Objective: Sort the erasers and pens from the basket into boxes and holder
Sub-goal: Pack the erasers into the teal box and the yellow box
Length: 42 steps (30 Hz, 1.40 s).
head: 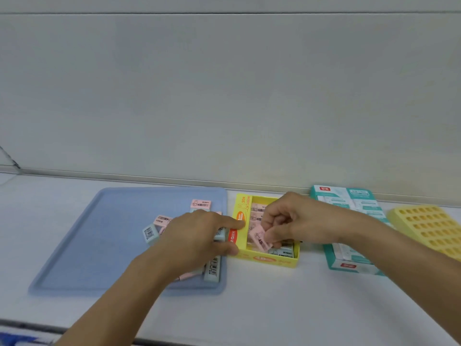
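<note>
Blue tray (pixel 82 245) on my left serves as the basket, the biggest thing on the table. One of it. Loose erasers (pixel 200 204) sit bunched at its right end, pink and pale blue mixed. I count about six showing; my left arm covers part of the pile, so the true number may be higher. No pens visible anywhere.

Teal box (pixel 349 201) far right of centre, one, partly behind my right forearm. It looks packed with pale erasers, too blurred to count.

Yellow holder (pixel 424 226) at the right edge, one, a grid of holes, none filled that I can see.

Yellow box (pixel 264 260) between tray and teal box, one, open-topped. Pink erasers are stacked along its far side, at least three, and a pale one lies at the near end.

Step in hand: packing a pink eraser (pixel 259 237) into the yellow box. My right hand (pixel 287 221) pinches it by fingertips, tilted, just over the box's near half. My left hand (pixel 197 236) steadies the box, fingertips and thumb curled against its left wall.

Next, as I judge it: level the eraser and slot it square beside those already in. The tilt could jam it.
</note>
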Motion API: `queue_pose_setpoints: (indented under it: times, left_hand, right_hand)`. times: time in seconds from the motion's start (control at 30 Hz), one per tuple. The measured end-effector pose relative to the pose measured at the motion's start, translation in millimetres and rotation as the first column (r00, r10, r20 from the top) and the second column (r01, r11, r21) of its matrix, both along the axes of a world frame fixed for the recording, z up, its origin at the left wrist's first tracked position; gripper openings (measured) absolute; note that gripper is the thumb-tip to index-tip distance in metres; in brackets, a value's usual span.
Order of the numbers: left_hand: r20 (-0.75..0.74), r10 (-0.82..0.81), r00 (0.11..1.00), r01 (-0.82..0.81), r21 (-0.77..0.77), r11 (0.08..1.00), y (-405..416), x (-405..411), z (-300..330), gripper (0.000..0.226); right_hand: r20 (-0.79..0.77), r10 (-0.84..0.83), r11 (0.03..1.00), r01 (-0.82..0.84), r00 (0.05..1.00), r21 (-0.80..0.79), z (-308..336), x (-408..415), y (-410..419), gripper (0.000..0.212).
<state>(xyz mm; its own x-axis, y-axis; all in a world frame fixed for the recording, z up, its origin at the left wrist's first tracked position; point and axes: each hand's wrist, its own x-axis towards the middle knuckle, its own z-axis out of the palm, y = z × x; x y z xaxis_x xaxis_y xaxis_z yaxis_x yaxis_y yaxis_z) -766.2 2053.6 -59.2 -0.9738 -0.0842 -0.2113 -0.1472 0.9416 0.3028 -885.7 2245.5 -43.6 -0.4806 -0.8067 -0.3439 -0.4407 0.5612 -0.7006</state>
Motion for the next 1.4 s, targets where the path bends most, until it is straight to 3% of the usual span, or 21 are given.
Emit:
queue_pose_setpoints:
  times: [0.17,0.57,0.67,0.8,1.07,1.27,1.4]
  left_hand:
    - [0.001,-0.023,1.0,0.022,0.044,0.999,-6,-4,-3,0.048]
    - [-0.001,-0.014,1.0,0.014,0.068,0.998,-7,-5,-8,0.049]
    - [0.003,-0.012,1.0,0.012,0.067,0.998,-8,-6,-8,0.05]
    - [0.007,-0.004,1.0,0.004,0.061,0.998,-7,-5,-9,0.048]
    - [0.001,-0.01,1.0,0.01,0.033,0.999,-6,-4,-10,0.048]
    - [-0.01,-0.031,0.999,0.032,0.03,0.999,-6,-4,-10,0.049]
    - [-0.026,-0.026,0.999,0.027,0.042,0.999,-5,-3,-8,0.048]
  right_hand:
    - [0.052,-0.038,0.994,0.043,0.998,-0.097,-16,3,-8,0.003]
    - [-0.177,0.146,0.986,-0.13,0.973,0.101,-13,-7,-20,0.007]
    - [-0.285,0.11,0.993,-0.096,0.952,0.061,-15,-5,-19,0.008]
    - [-0.275,0.08,0.995,-0.093,0.958,-0.034,-23,-2,-10,0.005]
    - [-0.516,0.282,0.954,-0.178,0.809,0.242,-7,8,-24,0.007]
    - [-0.477,0.274,0.937,-0.12,0.835,0.329,-2,10,-36,0.011]
    - [-0.267,0.163,0.939,-0.065,0.95,0.339,1,2,-37,0.017]
